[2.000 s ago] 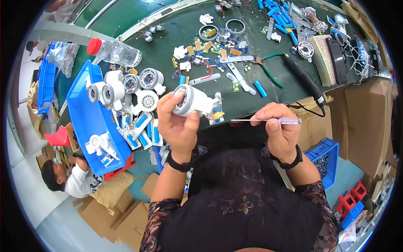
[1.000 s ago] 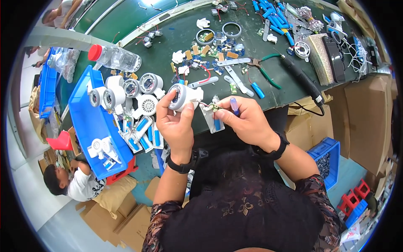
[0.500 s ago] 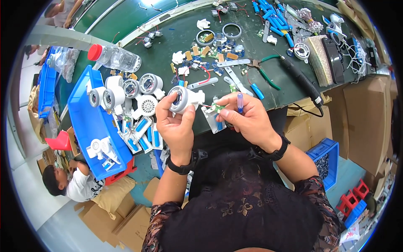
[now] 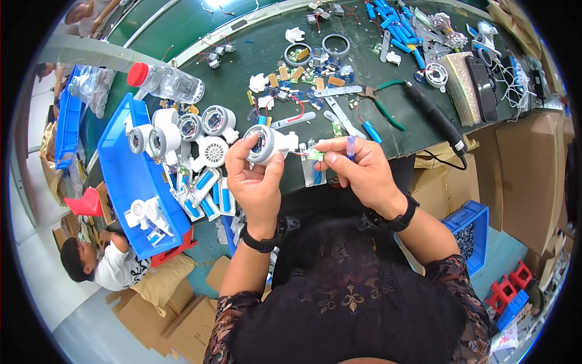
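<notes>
My left hand (image 4: 253, 182) grips a white mini fan head (image 4: 265, 145) with a grey ring, its round face toward the left. Between thumb and fingertips, my right hand (image 4: 359, 170) pinches a small green circuit board (image 4: 316, 155). Thin wires run from the board to the neck of the fan head. A screwdriver with a clear purple-blue handle (image 4: 350, 147) is tucked in the same hand; its shaft is hidden. Just below the board hangs a white handle shell (image 4: 311, 174) with a blue part in it; what supports it cannot be made out.
Left of my hands, several fan heads (image 4: 163, 141) and handles with blue cells lie by a blue bin (image 4: 115, 164). Farther back are loose circuit boards, cutting pliers (image 4: 379, 100), a black soldering-iron-like tool (image 4: 433, 115) and blue cells (image 4: 394, 24). A person (image 4: 115, 261) is at lower left.
My right hand has shifted slightly right with the circuit board, and the wires look straighter. The handle shell hangs more upright. My left hand stays almost in place with the fan head.
</notes>
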Action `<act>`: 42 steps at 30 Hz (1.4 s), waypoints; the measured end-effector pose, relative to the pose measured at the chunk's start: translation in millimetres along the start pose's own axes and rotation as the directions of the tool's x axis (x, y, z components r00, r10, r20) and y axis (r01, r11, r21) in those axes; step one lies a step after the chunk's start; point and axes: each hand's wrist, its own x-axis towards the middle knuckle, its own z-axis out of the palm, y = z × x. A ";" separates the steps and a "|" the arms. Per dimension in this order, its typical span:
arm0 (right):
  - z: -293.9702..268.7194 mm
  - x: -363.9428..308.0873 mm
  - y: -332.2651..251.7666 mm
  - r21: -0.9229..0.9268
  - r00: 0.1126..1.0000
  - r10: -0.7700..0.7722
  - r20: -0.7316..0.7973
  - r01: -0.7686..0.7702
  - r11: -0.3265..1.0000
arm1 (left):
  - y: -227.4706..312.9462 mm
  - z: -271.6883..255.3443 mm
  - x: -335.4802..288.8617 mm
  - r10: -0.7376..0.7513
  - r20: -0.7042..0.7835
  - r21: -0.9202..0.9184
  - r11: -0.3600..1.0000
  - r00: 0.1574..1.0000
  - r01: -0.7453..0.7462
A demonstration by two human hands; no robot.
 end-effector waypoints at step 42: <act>-5.1 -2.8 11.2 0.025 1.000 -0.009 -0.022 0.009 1.000 | 7.7 8.6 -2.7 0.095 -0.072 0.089 0.992 0.993 -0.089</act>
